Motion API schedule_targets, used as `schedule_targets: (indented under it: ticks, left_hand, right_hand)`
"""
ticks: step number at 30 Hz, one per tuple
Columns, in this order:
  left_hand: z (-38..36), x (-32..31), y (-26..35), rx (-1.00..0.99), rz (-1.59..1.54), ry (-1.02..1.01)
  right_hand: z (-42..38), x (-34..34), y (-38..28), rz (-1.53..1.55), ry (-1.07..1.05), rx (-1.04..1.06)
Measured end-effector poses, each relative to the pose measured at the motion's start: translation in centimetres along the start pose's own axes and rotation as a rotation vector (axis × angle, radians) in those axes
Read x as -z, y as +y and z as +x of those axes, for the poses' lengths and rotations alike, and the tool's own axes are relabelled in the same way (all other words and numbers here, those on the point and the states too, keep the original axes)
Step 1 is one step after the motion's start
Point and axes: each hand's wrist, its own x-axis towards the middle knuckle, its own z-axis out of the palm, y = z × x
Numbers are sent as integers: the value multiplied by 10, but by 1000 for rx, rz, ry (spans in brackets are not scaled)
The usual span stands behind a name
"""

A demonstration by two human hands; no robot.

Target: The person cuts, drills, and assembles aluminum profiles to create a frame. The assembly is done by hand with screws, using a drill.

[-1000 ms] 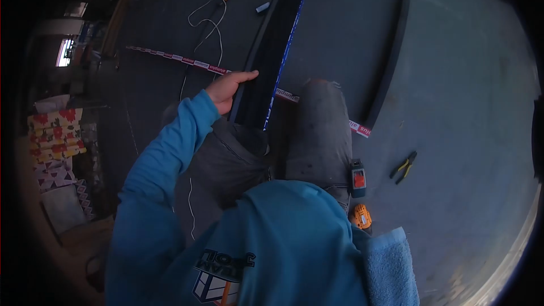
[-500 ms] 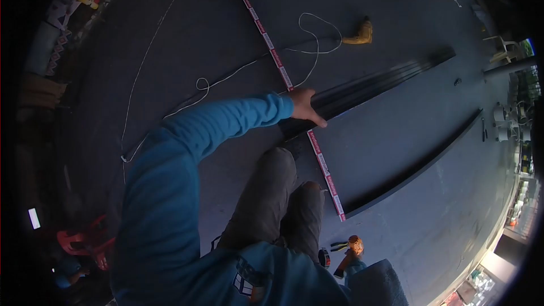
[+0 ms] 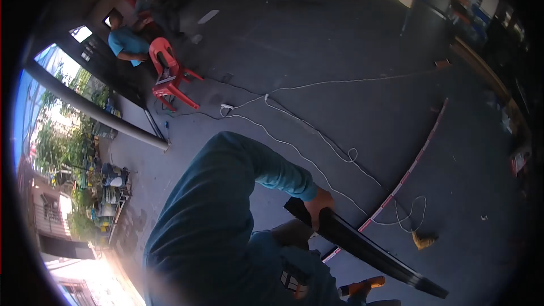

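My left hand (image 3: 320, 207), in a blue sleeve, is closed around a long black metal profile (image 3: 368, 243), near one end. The profile slants down to the right across the dark floor. A long strip with red and white printing (image 3: 405, 178) passes beneath it. At the bottom edge, my right hand (image 3: 358, 289) is partly in view, closed on an orange-and-black tool (image 3: 374, 281) whose kind I cannot make out. A yellow power drill (image 3: 422, 241) lies on the floor beyond the profile, with a pale cord (image 3: 396, 224) near it.
Pale cords (image 3: 294, 116) run across the floor, with a white connector (image 3: 226, 107). Two people stand at the upper left, one in a blue shirt (image 3: 127, 39), beside a red plastic chair (image 3: 167, 76). A grey post (image 3: 102, 110) and plants (image 3: 73, 153) are at the left.
My view has swung left, bringing the people, chair and doorway into sight. My left hand stays on the profile, whose near end now appears raised off the floor.
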Motion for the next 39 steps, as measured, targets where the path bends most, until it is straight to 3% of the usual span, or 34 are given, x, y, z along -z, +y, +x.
schedule_targets:
  ticks: [2, 5, 9, 11, 14, 18, 20, 26, 28, 29, 31, 32, 33, 34, 35, 39]
  left_hand:
    - [-1, 18, -1, -80, 95, -42]
    - [-16, 56, 14, -112, 53, 56]
    - [-8, 92, 19, -144, 19, 123]
    - [1, 129, 25, -353, -19, 196]
    - [60, 170, -5, -258, 113, 170]
    - [124, 259, -28, -319, 108, 225]
    - [142, 311, -26, -207, 209, 282]
    - [196, 445, -45, -205, 94, 326]
    - [210, 473, -58, -225, -26, 334]
    - [204, 506, -45, -191, -94, 215]
    - [197, 577, -12, 37, -125, 159]
    - [209, 608, -13, 105, -89, 101]
    - [229, 634, -20, 160, 44, 61]
    - [245, 663, -23, 185, 27, 44]
    - [260, 690, -28, 220, 11, 45]
    - [343, 804, -53, 135, 218, 76]
  right_hand:
    - [46, -9, -69, -58, -171, 25]
    - [83, -16, -159, -78, -317, 49]
    - [141, -7, -235, -49, -476, 60]
    - [172, 3, -274, -6, -535, 65]
    - [217, 13, -342, 76, -614, 88]
    - [283, 59, -437, 218, -696, 107]
    - [307, 76, -480, 312, -729, 107]
    - [352, 130, -617, 552, -793, 106]
    - [333, 216, -625, 712, -659, 214]
    - [311, 270, -620, 813, -553, 299]
    - [274, 389, -562, 1018, -310, 504]
    - [228, 342, -635, 846, 41, 431]
    - [267, 386, -598, 1048, -124, 445]
    - [281, 388, -599, 998, 112, 594]
    - [261, 395, -588, 1058, 215, 649]
    - [259, 361, -610, 1108, 639, 557]
